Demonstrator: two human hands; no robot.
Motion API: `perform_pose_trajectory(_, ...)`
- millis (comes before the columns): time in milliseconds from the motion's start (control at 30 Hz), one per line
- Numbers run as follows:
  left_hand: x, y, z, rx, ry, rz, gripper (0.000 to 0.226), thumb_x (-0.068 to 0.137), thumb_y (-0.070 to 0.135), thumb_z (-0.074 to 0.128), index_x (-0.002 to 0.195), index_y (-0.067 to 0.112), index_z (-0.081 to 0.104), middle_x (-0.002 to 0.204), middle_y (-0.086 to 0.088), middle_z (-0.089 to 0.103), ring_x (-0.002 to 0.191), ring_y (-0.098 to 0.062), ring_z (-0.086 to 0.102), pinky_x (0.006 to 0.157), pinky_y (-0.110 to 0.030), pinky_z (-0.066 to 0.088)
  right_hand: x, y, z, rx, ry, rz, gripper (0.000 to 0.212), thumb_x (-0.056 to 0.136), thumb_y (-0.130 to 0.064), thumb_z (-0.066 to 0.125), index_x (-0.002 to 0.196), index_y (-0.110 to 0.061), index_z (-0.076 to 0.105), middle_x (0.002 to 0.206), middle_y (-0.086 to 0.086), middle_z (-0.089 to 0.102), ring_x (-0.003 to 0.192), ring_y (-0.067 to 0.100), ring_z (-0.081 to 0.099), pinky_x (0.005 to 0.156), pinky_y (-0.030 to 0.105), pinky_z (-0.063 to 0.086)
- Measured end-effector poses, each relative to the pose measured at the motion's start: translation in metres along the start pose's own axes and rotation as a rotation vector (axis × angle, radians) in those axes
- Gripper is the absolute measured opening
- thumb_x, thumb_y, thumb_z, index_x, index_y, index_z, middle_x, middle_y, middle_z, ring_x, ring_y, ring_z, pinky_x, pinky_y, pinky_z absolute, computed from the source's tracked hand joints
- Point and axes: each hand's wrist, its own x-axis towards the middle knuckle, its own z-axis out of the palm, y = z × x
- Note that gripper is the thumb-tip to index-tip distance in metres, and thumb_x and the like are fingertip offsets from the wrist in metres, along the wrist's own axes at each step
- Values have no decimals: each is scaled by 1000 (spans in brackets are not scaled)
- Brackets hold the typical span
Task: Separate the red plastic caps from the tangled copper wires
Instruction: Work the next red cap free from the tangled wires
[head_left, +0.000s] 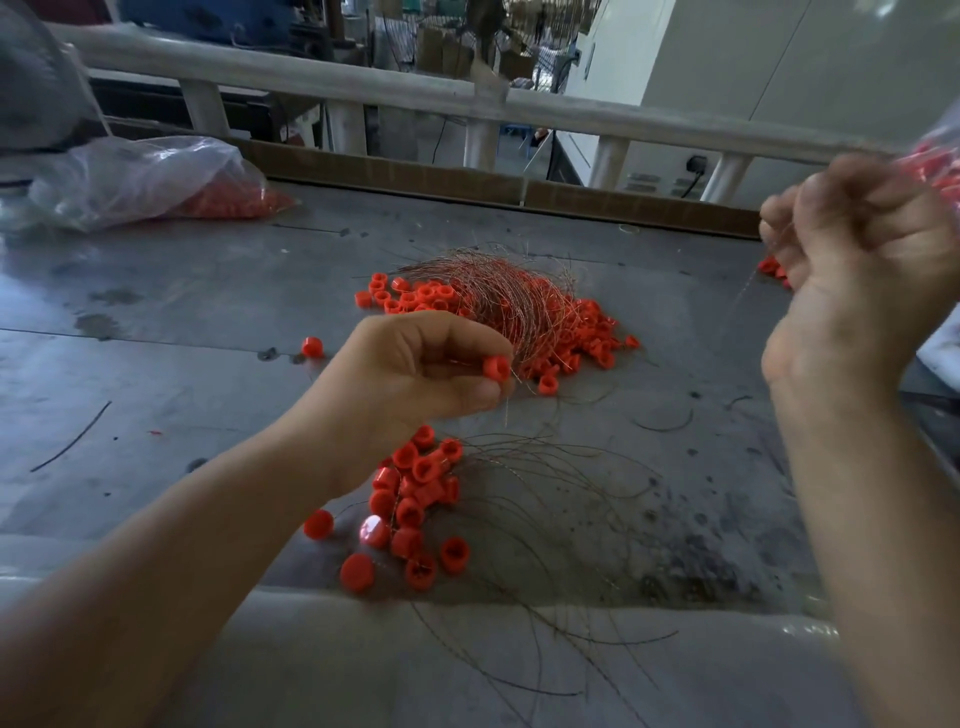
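Pinching one red cap (496, 368) between thumb and fingers, the left hand (426, 374) hovers near the wire tangle (511, 299) on the desk (208, 312). The right hand (857, 260), raised at right, has fingers curled, apparently clamped on a thin strand (746, 290). Advise a straight, steady pull with the cap held firm.

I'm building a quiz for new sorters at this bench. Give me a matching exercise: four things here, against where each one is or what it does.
1 left hand
2 right hand
3 plastic bag
4 wire tangle

a lies over the far cap pile
b pinches a red cap
c far left on the table
d raised, grips a thin wire

Pairs: 1-b, 2-d, 3-c, 4-a.
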Motion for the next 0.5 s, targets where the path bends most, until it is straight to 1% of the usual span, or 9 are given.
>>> perform_pose_trajectory(67,0,1,0,-122,-13,-26,22,56,6,68,74,18,72,79,-3,72,77,-13,70,68,-16,53,-3,-8,1,14,-117,93,9,80,-9,65,81,-12,56,64,-7,64,57,9,59,56,24,49)
perform_pose_trajectory(133,-1,3,0,-210,-35,-37,20,55,4,67,70,16,72,79,-6,71,78,-15,70,67,-18,54,-10,-11,7,-45,-283,200,9,74,-18,66,77,-18,58,61,-9,64,51,4,56,46,18,45)
perform_pose_trajectory(167,-1,4,-1,-238,-46,-38,20,55,4,66,70,16,73,79,-7,71,77,-16,70,66,-18,54,-14,-10,10,-90,-381,237,7,73,-18,65,76,-19,59,61,-10,64,50,3,55,45,17,45)
perform_pose_trajectory(200,-1,4,-1,-261,-54,-39,21,55,3,66,70,15,73,80,-7,71,77,-16,69,66,-18,54,-20,-8,15,-137,-475,262,7,75,-13,64,76,-19,60,61,-11,64,51,2,54,47,16,46)
perform_pose_trajectory(267,-1,4,-2,-298,-64,-39,22,56,1,64,71,15,73,81,-8,71,77,-16,69,65,-18,54,-30,-4,22,-224,-620,268,22,81,1,60,76,-20,62,62,-13,63,55,1,53,53,15,47)
perform_pose_trajectory(300,-1,4,-2,-304,-67,-38,22,57,1,64,71,15,73,82,-8,71,77,-16,69,65,-18,54,-35,-3,25,-241,-677,263,26,82,4,58,77,-21,63,64,-14,63,56,1,53,54,15,47)
perform_pose_trajectory(367,-1,5,-1,-305,-65,-37,22,57,1,64,71,15,74,80,-7,71,76,-16,69,65,-18,54,-42,-4,29,-245,-753,253,26,80,3,61,77,-22,65,66,-15,64,58,1,54,54,14,46)
perform_pose_trajectory(500,-2,5,-1,-279,-44,-41,23,55,6,67,73,17,74,76,-3,71,71,-15,69,61,-19,54,-53,-7,34,-267,-792,233,21,77,-2,68,74,-22,63,65,-9,61,58,0,55,51,14,46)
